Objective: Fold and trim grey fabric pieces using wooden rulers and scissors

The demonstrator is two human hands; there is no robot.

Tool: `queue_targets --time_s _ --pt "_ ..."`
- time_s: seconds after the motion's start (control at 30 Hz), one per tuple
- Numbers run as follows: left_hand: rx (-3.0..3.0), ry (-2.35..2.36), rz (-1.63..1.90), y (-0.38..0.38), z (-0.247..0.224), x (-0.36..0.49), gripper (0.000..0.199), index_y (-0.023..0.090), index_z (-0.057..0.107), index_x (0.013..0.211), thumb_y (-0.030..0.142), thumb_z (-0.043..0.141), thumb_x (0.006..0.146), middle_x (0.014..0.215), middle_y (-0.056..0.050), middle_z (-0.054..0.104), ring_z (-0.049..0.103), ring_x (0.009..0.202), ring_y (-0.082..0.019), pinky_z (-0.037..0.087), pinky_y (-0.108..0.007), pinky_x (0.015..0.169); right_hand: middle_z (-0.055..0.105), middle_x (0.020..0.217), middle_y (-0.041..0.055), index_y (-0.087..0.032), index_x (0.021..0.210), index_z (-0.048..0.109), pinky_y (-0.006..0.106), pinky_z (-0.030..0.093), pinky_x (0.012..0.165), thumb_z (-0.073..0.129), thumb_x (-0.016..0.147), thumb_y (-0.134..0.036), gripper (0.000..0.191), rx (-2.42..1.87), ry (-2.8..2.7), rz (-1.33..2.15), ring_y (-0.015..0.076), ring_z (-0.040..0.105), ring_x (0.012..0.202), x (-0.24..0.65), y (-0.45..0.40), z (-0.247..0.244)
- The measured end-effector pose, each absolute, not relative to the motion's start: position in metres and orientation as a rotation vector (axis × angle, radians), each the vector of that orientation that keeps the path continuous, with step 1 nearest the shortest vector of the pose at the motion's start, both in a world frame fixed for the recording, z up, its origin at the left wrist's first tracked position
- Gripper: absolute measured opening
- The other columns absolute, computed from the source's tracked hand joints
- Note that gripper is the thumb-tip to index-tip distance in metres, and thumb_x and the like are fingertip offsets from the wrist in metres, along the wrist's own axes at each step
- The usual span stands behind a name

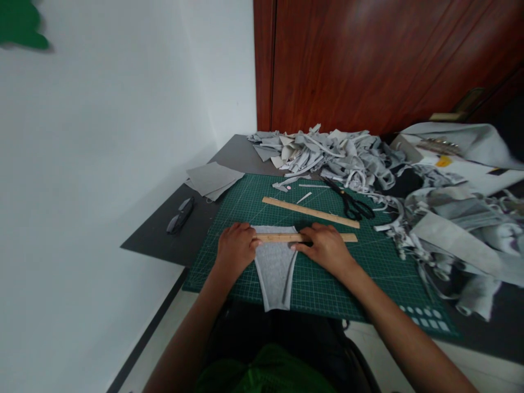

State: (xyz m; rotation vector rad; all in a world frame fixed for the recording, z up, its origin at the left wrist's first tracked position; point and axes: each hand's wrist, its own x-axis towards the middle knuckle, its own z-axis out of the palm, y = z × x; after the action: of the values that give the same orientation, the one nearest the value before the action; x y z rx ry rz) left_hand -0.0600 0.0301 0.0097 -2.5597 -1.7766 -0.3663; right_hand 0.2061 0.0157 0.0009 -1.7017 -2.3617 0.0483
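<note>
Left hand [237, 245] is gripping the left end of a wooden ruler [278, 238]; right hand [325, 245] is pinching it right of the middle, thumb resting at the cloth's edge. Whether either is also pinching cloth, I cannot tell. The ruler is lying crosswise over the wide far end of a tapered grey fabric piece [275, 270], which is pointing its narrow end toward the person at the near edge of the green cutting mat [335, 284]. The mat is covering part of the dark bench [158, 240].

A second wooden ruler [311, 212] is lying just beyond, slanting, with black-handled scissors [356, 207] near its right end. Farther back, fabric scraps [335, 155] are heaping up.

Risks, as I am judging them: uneven pressure could be skewing the ruler; a dragging thumb could be stretching or puckering the soft cloth; a sleeve-less forearm brushing the narrow end could be shifting it.
</note>
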Motion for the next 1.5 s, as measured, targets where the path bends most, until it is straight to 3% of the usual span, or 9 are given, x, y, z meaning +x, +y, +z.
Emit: queue_targets --time_s 0.07,0.23,0.4,0.63,0.93,1.17,1.27,1.4,1.5 --pt "-2.578 -1.736 -0.397 0.029 0.008 -0.058 0.008 0.022 0.073 0.092 0.021 0.065 0.094 0.103 -0.008 0.071 0.063 0.105 -0.032 0.051 -0.046 0.087 0.069 0.089 0.0077 -0.019 0.101 0.075 0.037 0.041 0.081 0.066 0.095 -0.061 0.043 -1.703 -2.338 0.077 0.0262 0.066 0.086 0.206 0.016 -0.001" --pt "-2.867 -1.343 -0.557 0.027 -0.003 -0.046 0.043 0.024 0.067 0.122 -0.001 0.05 0.091 0.13 -0.006 0.066 0.056 0.125 -0.025 0.048 -0.042 0.108 0.07 0.101 0.0088 -0.023 0.141 0.064 0.036 0.041 0.084 0.058 0.104 -0.036 0.04 -1.552 -2.438 0.143 0.0246 0.066 0.092 0.204 0.017 -0.006" --pt "-2.836 -1.423 -0.539 0.017 -0.009 -0.027 0.025 0.019 0.065 0.122 0.016 0.054 0.1 0.127 -0.01 0.067 0.057 0.122 -0.029 0.05 -0.046 0.102 0.068 0.093 0.0071 -0.02 0.114 0.074 0.036 0.04 0.082 0.06 0.101 -0.039 0.027 -1.595 -2.448 0.142 0.0242 0.065 0.088 0.204 0.016 0.001" --pt "-3.038 -1.23 -0.461 0.0 -0.001 -0.017 0.012 0.023 0.073 0.107 0.025 0.063 0.1 0.11 -0.006 0.072 0.061 0.112 -0.027 0.049 -0.045 0.099 0.066 0.083 0.0024 -0.022 0.085 0.07 0.033 0.038 0.074 0.07 0.095 -0.043 0.024 -1.555 -2.513 0.249 0.0208 0.063 0.079 0.215 0.003 0.011" --pt "-2.845 -1.516 -0.367 0.005 -0.001 -0.025 0.011 0.022 0.075 0.104 0.025 0.066 0.098 0.107 -0.007 0.073 0.062 0.107 -0.03 0.05 -0.045 0.087 0.068 0.09 0.0045 -0.022 0.096 0.073 0.035 0.039 0.079 0.077 0.09 -0.049 0.028 -1.512 -2.59 0.233 0.0245 0.065 0.087 0.226 0.005 0.014" --pt "-2.683 -1.741 -0.293 0.006 0.01 -0.034 0.01 0.022 0.077 0.098 0.023 0.068 0.094 0.101 -0.008 0.072 0.063 0.099 -0.031 0.052 -0.045 0.081 0.071 0.093 0.0047 -0.022 0.096 0.072 0.034 0.039 0.079 0.071 0.096 -0.037 0.016 -1.532 -2.573 0.254 0.0224 0.066 0.084 0.233 0.007 0.012" --pt "-2.642 -1.744 -0.286 0.002 0.01 -0.029 0.015 0.018 0.077 0.101 0.026 0.066 0.095 0.107 -0.013 0.072 0.064 0.105 -0.036 0.054 -0.051 0.087 0.071 0.092 0.0046 -0.021 0.096 0.072 0.034 0.039 0.079 0.071 0.096 -0.036 0.015 -1.548 -2.57 0.255 0.0227 0.066 0.085 0.23 0.007 0.012" --pt "-2.65 -1.552 -0.499 -0.009 -0.001 -0.011 0.038 0.013 0.071 0.122 0.038 0.071 0.093 0.151 -0.022 0.054 0.042 0.143 -0.047 0.04 -0.066 0.114 0.071 0.091 0.0046 -0.021 0.097 0.073 0.034 0.039 0.078 0.072 0.095 -0.036 0.015 -1.565 -2.554 0.264 0.0226 0.066 0.084 0.229 0.005 0.015" --pt "-2.795 -1.394 -0.564 -0.022 -0.008 0.006 0.044 0.014 0.065 0.133 0.042 0.062 0.1 0.157 -0.016 0.05 0.035 0.152 -0.039 0.032 -0.061 0.124 0.071 0.091 0.0046 -0.02 0.098 0.073 0.034 0.038 0.078 0.071 0.095 -0.034 0.014 -1.551 -2.546 0.294 0.0222 0.066 0.084 0.23 0.005 0.015"
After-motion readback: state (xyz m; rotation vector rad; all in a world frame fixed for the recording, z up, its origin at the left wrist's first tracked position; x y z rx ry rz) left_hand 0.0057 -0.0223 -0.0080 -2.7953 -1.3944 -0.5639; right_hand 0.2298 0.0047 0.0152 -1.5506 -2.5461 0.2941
